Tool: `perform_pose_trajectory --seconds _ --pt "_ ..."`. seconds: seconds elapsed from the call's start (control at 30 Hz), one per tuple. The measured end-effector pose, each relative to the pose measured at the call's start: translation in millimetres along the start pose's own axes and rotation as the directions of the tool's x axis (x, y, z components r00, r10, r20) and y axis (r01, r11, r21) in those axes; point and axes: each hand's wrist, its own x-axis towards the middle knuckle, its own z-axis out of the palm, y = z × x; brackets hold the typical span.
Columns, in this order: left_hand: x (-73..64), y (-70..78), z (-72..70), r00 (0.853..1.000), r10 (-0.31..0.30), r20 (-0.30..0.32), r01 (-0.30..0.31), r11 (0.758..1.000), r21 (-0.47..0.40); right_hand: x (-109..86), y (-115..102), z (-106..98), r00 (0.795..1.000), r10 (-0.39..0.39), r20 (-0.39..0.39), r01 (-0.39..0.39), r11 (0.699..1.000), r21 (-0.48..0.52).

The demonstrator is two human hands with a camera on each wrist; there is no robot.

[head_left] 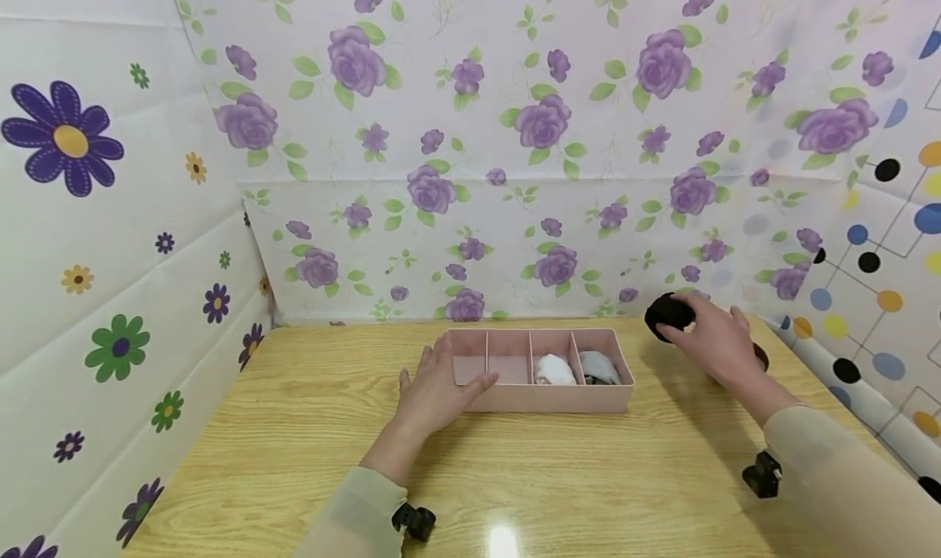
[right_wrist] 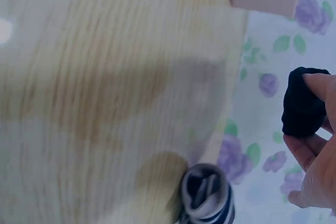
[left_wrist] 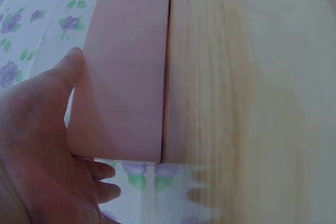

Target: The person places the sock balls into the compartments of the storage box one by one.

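My right hand holds a black rolled-up sock between thumb and fingers, raised above the table to the right of a pink divided box. In the right wrist view, the black sock shows as a compact bundle. My left hand rests on the box's left end, thumb at the front rim and fingers spread along the end. Seen from the left wrist, two fingertips stick out past the box end. Inside the box sit a white rolled bundle and a grey one, each in its own right-hand compartment.
A dark, striped rolled sock stands on the wooden table near its right side, partly hidden behind my right hand in the head view. Flower-printed sheeting rises behind the table, with more sheeting on both sides.
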Motion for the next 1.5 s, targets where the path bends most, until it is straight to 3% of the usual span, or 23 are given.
perform_pose_trajectory --seconds 0.73,1.5 --pt "0.3 0.1 0.4 1.0 0.001 -0.002 -0.001 1.0 0.002 -5.1 -66 -5 0.997 -0.067 -0.03 0.068 0.997 0.034" --pt "1.9 -1.4 1.7 1.0 0.002 -0.003 -0.002 1.0 0.002 -7.2 -118 8 0.98 -0.192 -0.042 0.196 0.972 0.128"
